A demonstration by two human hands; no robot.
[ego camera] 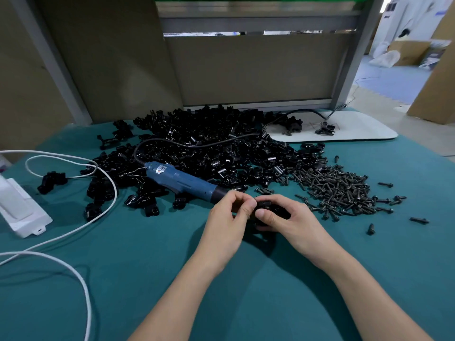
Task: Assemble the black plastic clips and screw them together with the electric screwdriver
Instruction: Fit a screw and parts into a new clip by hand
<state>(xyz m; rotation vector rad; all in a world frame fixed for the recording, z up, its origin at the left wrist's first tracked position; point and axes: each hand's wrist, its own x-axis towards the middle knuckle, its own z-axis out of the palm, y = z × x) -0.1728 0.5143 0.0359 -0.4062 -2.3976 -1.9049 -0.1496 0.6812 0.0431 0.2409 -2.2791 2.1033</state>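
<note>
My left hand (227, 217) and my right hand (283, 221) meet over the green table cover and together grip a black plastic clip (267, 207), which is mostly hidden by the fingers and thumbs. The blue electric screwdriver (182, 181) lies on the table just left of my hands, its dark tip pointing toward my left hand. A big heap of black clips (216, 146) spreads behind it. To the right of my hands lies a pile of dark screws (337, 190).
A white power box (19, 207) with white cables (81, 222) sits at the left. A white tray (352, 127) holding a few clips stands at the back right. Several assembled clips (51, 181) lie at the left. A grey frame and panels close off the back.
</note>
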